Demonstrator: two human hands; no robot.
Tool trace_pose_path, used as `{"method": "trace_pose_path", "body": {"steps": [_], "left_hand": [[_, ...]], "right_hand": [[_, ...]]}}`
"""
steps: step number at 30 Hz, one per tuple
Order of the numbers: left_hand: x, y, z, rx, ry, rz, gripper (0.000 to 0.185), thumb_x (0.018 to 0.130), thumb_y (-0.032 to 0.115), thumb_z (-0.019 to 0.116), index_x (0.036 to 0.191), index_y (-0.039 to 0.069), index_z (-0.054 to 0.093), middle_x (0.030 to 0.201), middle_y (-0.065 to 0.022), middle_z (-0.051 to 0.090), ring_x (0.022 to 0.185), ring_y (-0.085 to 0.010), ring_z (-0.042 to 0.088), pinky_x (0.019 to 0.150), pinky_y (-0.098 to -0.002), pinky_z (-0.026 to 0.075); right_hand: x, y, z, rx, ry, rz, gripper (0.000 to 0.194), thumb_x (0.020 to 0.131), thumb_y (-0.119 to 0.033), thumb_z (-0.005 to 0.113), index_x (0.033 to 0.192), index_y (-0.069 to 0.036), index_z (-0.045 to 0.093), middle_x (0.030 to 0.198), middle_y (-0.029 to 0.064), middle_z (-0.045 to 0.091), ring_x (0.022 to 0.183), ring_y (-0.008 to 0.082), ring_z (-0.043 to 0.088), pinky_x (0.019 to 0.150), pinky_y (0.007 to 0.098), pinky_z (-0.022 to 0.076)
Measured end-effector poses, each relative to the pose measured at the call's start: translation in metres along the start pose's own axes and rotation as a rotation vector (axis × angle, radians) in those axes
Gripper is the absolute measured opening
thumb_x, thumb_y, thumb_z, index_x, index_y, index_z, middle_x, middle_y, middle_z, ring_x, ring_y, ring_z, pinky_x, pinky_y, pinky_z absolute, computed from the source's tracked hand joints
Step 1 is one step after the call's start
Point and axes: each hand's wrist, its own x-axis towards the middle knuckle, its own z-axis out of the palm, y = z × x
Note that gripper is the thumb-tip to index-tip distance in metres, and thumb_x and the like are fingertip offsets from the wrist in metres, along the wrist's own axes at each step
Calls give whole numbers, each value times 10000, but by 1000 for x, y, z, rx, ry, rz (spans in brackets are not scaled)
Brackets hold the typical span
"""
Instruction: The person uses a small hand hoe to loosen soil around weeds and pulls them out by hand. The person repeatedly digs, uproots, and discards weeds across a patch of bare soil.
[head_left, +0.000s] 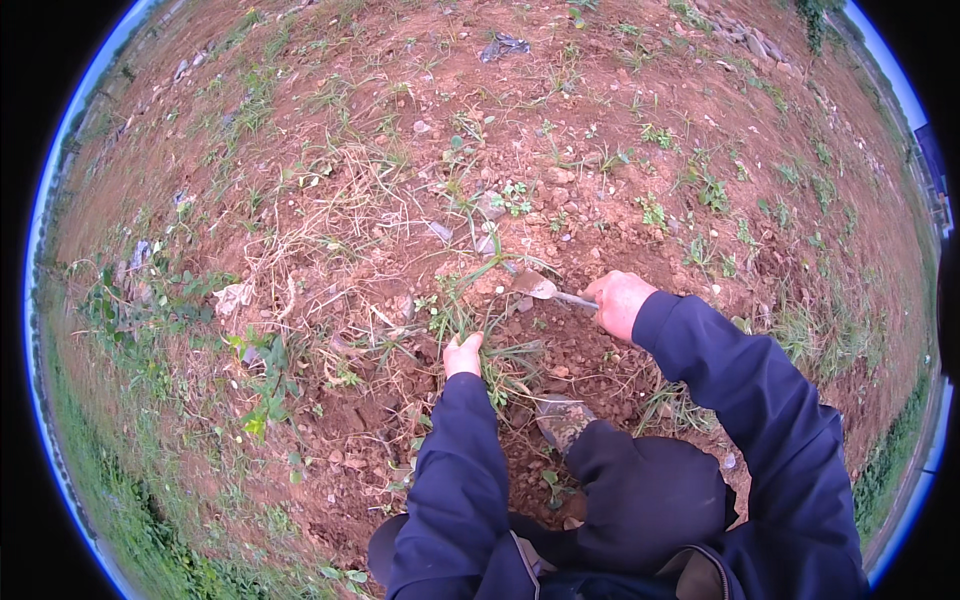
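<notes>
My right hand (621, 304) grips the thin handle of a small hand trowel (534, 285), whose soil-smeared blade points left, close to the reddish ground. Just beyond the blade's tip grows a tuft of long-bladed grass (495, 262). To the left and nearer my body, my left hand (463, 354) is closed around a bunch of green grassy weeds (517, 358). Leaves stick out on both sides of its fingers. Whether the roots of that bunch are still in the soil is hidden by the hand.
Loose dug soil (592, 360) lies between my hands and my muddy shoe (562, 420). Dry straw (322, 217) is spread at the left, near a pale crumpled scrap (234, 298). Stones (491, 204) sit ahead. A leafy plant (274, 382) stands at left.
</notes>
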Motion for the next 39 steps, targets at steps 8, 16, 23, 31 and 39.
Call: {"method": "trace_pose_path", "body": {"steps": [8, 16, 23, 31, 39], "left_hand": [[-10, 12, 16, 113, 110, 16, 272, 853, 97, 761, 1085, -32, 704, 953, -41, 714, 818, -146, 625, 795, -291, 484], [-17, 78, 57, 240, 168, 265, 553, 907, 182, 746, 1300, -166, 572, 1084, -153, 725, 944, -196, 649, 893, -315, 495], [-5, 146, 105, 671, -98, 339, 325, 900, 221, 697, 1155, 20, 696, 1052, -205, 744, 981, -367, 710, 891, -417, 525], [-3, 150, 126, 1227, -146, 285, 513, 925, 345, 703, 1375, 146, 557, 1172, -192, 724, 1108, -381, 685, 949, -489, 527], [14, 146, 134, 1340, -158, 317, 462, 925, 296, 698, 1336, 125, 573, 1097, -197, 736, 1045, -393, 704, 907, -500, 546]], "right_hand": [[88, -45, -12, -491, -247, -167, 204, 771, -113, 614, 861, -35, 780, 842, 209, 720, 821, 399, 711, 773, 443, 579], [102, -74, 13, -322, -283, 2, 227, 828, -105, 628, 960, -26, 795, 1017, 222, 746, 994, 350, 736, 871, 420, 584], [32, -64, 43, 42, -132, 369, 305, 881, -116, 602, 1150, -26, 714, 1103, 259, 723, 1104, 396, 694, 955, 468, 547], [58, -79, 52, 42, -143, 296, 322, 873, -177, 614, 1083, 38, 731, 1149, 278, 711, 1125, 398, 690, 979, 463, 541], [79, -76, 28, 43, -197, 223, 309, 879, -157, 587, 1042, 62, 733, 1114, 307, 703, 1097, 409, 690, 953, 462, 546]]}}
